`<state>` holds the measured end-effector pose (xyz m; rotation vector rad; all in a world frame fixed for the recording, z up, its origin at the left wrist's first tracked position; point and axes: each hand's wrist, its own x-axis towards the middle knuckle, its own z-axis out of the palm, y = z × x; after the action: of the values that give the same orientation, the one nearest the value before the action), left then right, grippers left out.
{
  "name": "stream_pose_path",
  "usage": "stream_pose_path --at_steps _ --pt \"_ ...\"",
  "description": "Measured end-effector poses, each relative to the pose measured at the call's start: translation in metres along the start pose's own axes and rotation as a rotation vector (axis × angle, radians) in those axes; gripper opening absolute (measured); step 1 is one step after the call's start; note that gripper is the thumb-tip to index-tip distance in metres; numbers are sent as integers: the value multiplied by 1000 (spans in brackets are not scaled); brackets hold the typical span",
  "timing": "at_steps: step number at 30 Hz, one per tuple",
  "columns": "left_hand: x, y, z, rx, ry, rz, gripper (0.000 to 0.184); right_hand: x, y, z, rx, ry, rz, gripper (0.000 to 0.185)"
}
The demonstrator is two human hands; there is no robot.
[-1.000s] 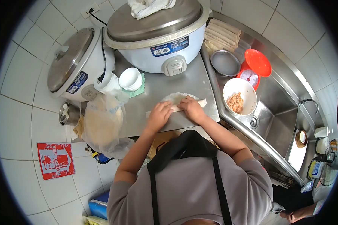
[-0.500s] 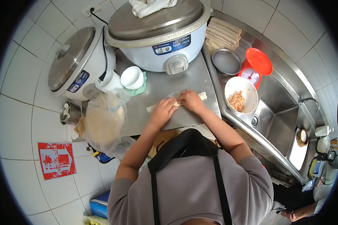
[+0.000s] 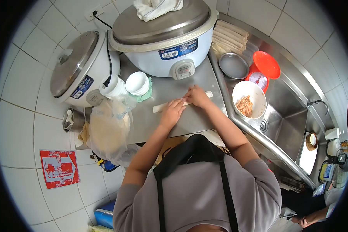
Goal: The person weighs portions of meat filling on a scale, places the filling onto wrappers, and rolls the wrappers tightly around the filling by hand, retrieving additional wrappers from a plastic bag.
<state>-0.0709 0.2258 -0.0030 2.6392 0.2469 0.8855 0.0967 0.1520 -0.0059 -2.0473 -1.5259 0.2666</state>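
Note:
A thin pale wrapper roll (image 3: 158, 108) lies across the steel counter (image 3: 143, 125), its two ends showing beyond my hands. My left hand (image 3: 173, 112) rests on its left-middle part, fingers bent over it. My right hand (image 3: 196, 96) has its fingers closed on the roll's right-middle part. Right of the counter, a white bowl (image 3: 259, 94) holds an orange-brown shredded filling (image 3: 244, 106). At the counter's left edge, a clear plastic bag (image 3: 109, 129) contains round pale sheets.
Two rice cookers (image 3: 164, 54) stand behind. White bowls (image 3: 137, 82) sit on a green cloth. Several finished rolls (image 3: 230, 34), a grey round pan (image 3: 234, 65) and a red scale (image 3: 258, 79) lie near the sink (image 3: 284, 116). Another person's hand (image 3: 303, 222) shows lower right.
The flat part of the wrapper behind the roll has been wound in. Both hands have moved slightly away from my body along with the roll.

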Motion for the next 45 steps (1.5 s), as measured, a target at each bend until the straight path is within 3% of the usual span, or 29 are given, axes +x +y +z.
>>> stream_pose_path --at_steps 5,8,11,14,17,20,26,29,32,41,45 --pt "6 -19 13 -57 -43 -50 37 -1 8 -12 18 -6 -4 25" --pt "17 -27 7 -99 -113 -85 42 -11 5 -30 -258 -78 0 37" --pt "27 -29 7 -37 -173 -69 44 -8 10 -43 -306 -223 -11 44" --pt "44 -13 5 13 -178 -60 40 -6 -24 -83 -125 -275 -36 42" --pt "67 8 7 -151 -16 -113 37 -9 -56 -120 140 -105 -136 43" --pt "98 42 -20 -436 160 -255 37 -14 -71 -168 488 286 -222 41" --pt "120 84 -58 -894 320 -219 25 -31 -102 -174 223 471 -519 31" --pt "130 100 -63 -868 549 -96 17 -32 -115 -176 175 548 -613 32" --pt "126 108 -85 -1088 369 -193 13 -35 -125 -183 113 549 -687 30" --pt "115 122 -112 -842 387 -141 8 -41 -152 -201 -75 444 -763 26" --pt "105 118 -124 -1112 129 -182 12 -37 -160 -222 -147 244 -838 25"
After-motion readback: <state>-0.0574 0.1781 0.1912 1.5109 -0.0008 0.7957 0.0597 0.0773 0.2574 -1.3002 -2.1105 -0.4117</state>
